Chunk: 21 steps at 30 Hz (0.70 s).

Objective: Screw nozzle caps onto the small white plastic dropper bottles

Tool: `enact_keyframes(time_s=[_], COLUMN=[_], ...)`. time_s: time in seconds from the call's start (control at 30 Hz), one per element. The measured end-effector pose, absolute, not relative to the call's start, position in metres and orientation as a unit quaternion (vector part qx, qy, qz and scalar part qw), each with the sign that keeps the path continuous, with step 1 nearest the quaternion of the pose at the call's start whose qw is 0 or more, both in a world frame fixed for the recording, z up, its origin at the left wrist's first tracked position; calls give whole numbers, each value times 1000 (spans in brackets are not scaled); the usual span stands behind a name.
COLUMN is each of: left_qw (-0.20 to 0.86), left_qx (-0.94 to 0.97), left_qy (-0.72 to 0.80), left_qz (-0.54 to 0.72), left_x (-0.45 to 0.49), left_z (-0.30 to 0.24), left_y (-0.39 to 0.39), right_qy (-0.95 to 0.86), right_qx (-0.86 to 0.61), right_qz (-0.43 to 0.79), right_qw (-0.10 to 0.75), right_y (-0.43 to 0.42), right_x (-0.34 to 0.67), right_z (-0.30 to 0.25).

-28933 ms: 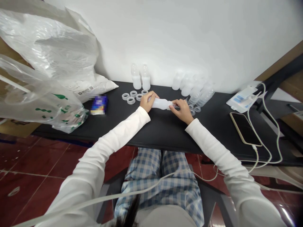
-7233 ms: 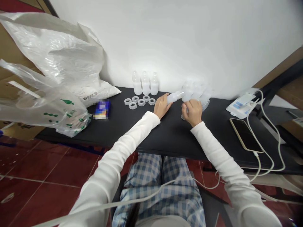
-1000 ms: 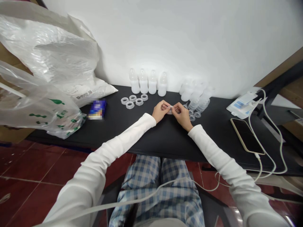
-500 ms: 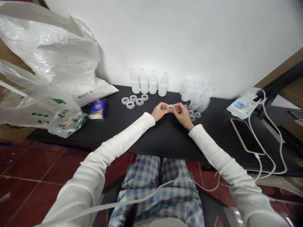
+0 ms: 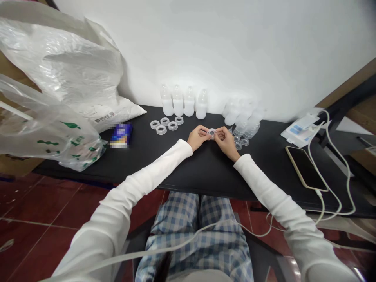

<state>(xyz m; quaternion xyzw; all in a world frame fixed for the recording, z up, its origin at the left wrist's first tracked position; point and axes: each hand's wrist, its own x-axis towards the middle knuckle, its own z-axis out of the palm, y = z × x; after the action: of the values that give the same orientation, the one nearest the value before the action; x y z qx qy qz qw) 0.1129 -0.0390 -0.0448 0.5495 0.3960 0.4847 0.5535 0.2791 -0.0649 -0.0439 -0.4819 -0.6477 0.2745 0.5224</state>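
Note:
My left hand (image 5: 198,138) and my right hand (image 5: 226,141) meet at the middle of the black table (image 5: 205,172). Between their fingertips they pinch a small clear ring-shaped bottle part (image 5: 211,133). Its edge is partly hidden by my fingers. Just behind my hands stands a row of several white-bodied baby bottles (image 5: 183,102) with clear tops. Left of them lie several translucent screw rings (image 5: 164,125). Nearest my right hand are several small clear round parts (image 5: 238,143).
A cluster of translucent bottle bodies (image 5: 242,117) stands against the white wall (image 5: 223,51). Plastic bags (image 5: 49,113) and a blurred blue packet (image 5: 120,135) are at left. A phone (image 5: 305,168) with white cables (image 5: 329,172) lies at right.
My hands have shifted slightly, turning the clear ring between the fingertips so that more of its round face shows. The objects on the table have not moved.

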Motion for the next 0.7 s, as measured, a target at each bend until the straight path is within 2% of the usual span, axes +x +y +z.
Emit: enact_keyframes(time_s=[0.27,0.47,0.7], left_qw=[523,545,584], left_qx=[553,545,539], left_qy=[415,379,345], left_qz=[500,512,499], left_x=[116,118,114], left_z=[-49,-50,-51], left_y=[-37,-36,-33], right_qy=[-646,-644,-623], right_qx=[-495,-500,-476], right_qz=[253,227,285], right_qw=[523,532,552], right_y=[-67,-68,-61], right_x=[275,275,279], right_z=[-44,-42,-48])
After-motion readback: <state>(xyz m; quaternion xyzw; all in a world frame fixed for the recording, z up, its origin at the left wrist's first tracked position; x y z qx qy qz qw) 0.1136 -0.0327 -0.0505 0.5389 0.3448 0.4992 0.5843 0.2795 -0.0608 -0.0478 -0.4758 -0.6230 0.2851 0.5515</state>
